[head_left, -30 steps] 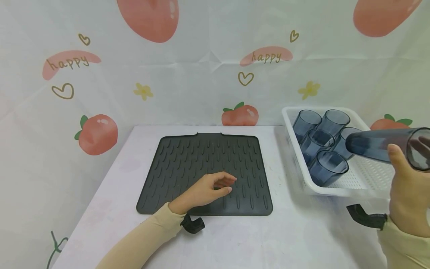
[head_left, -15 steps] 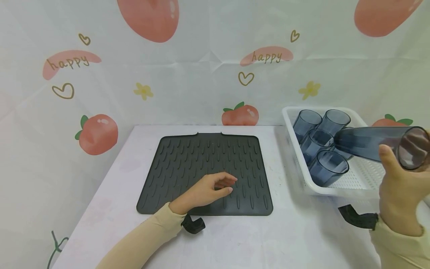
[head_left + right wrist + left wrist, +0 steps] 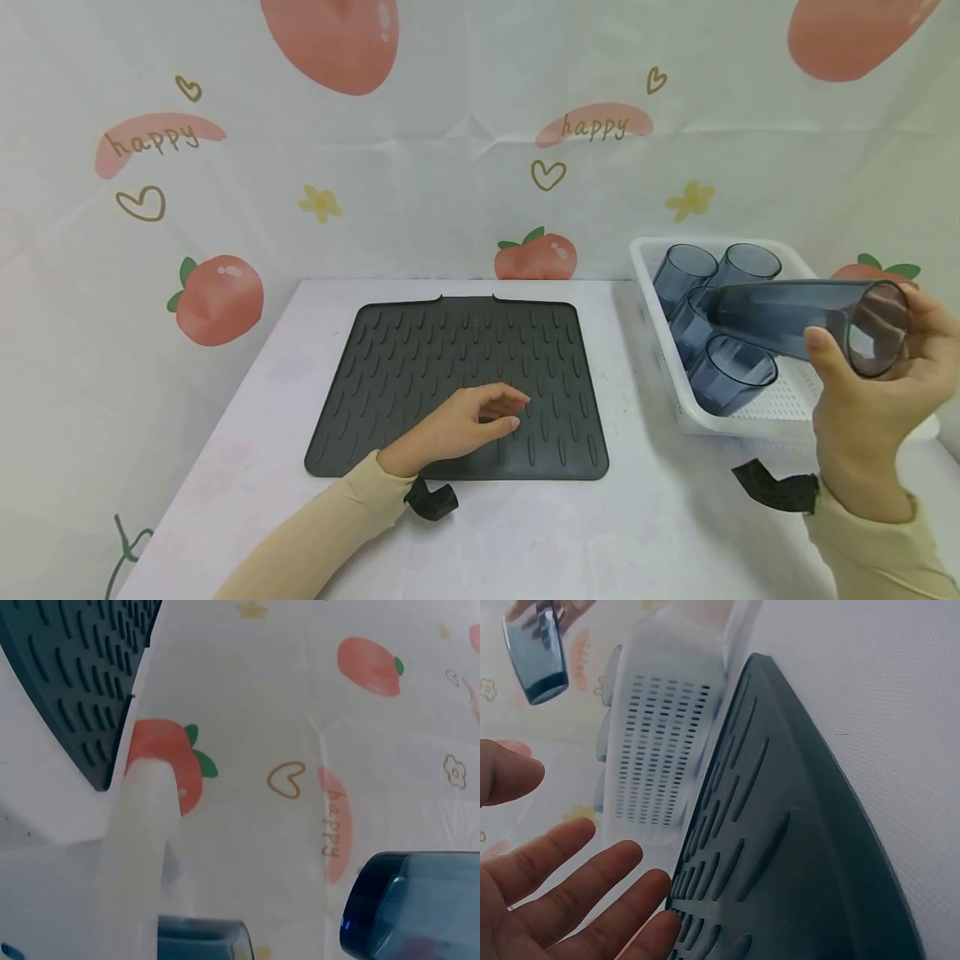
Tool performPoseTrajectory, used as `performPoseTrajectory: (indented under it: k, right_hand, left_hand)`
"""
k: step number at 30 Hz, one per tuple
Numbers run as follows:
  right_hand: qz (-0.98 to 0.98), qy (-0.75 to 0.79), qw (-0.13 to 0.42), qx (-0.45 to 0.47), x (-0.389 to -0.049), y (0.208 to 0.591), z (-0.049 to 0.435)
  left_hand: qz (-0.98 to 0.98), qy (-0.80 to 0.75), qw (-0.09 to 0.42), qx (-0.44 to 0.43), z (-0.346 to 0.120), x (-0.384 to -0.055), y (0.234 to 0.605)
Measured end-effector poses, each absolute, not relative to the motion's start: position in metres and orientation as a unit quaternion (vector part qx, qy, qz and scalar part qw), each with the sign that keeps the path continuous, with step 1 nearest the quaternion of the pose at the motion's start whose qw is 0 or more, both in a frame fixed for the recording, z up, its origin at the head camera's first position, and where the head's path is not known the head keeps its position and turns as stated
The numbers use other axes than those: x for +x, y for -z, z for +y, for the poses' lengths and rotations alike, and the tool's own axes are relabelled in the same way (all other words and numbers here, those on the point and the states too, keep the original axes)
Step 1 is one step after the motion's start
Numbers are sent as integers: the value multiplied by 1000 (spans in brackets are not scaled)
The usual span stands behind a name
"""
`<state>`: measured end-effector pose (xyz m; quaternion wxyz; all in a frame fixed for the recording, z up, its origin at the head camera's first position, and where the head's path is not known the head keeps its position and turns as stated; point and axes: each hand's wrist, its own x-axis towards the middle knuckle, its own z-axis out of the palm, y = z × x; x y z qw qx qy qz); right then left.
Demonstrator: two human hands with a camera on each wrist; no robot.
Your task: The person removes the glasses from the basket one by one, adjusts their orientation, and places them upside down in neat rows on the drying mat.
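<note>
My right hand (image 3: 873, 417) grips a blue-tinted drinking glass (image 3: 787, 318), thumb on the near side and fingers behind. The glass lies nearly level above a white basket (image 3: 750, 427), base pointing left and mouth to the right. In the left wrist view the held glass (image 3: 536, 656) shows its thick base, and the right wrist view shows that base (image 3: 367, 907) too. My left hand (image 3: 457, 423) hovers over the near part of a dark ribbed drying mat (image 3: 435, 358), fingers relaxed and holding nothing; its spread fingers appear in the left wrist view.
Several more blue glasses, one at the front (image 3: 731, 375), stand leaning in the left part of the basket. The basket's perforated wall (image 3: 660, 750) rises beside the mat. A printed cloth backdrop (image 3: 420, 183) hangs behind the white table (image 3: 600, 542).
My right hand has moved left with the glass, which now overlaps the glasses in the basket in the head view. The left hand has stayed in place.
</note>
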<state>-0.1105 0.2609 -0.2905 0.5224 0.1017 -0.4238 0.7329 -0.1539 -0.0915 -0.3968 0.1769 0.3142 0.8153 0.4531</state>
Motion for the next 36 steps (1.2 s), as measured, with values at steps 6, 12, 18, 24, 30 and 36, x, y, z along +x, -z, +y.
performPoseTrajectory:
  k: [6,12,18,24,30,36]
  right_hand:
    - [-447,-730,505,108,-109,298,256]
    - [-467,-731,484,117,-110,304,248]
    - [-488,-733,458,122,-112,314,241]
    - [-499,-747,419,132,-112,321,235]
    - [-511,-757,383,135,-110,324,228]
    - [-546,-749,353,126,-107,330,220]
  left_hand:
    - [817,-453,183,307,-91,-152,396]
    - [818,-452,183,305,-90,-152,395]
    - [813,-456,185,309,-89,-151,393]
    - [814,-456,185,308,-89,-151,393]
    - [813,-456,182,312,-88,-152,392]
    - [815,-453,183,311,-86,-151,390]
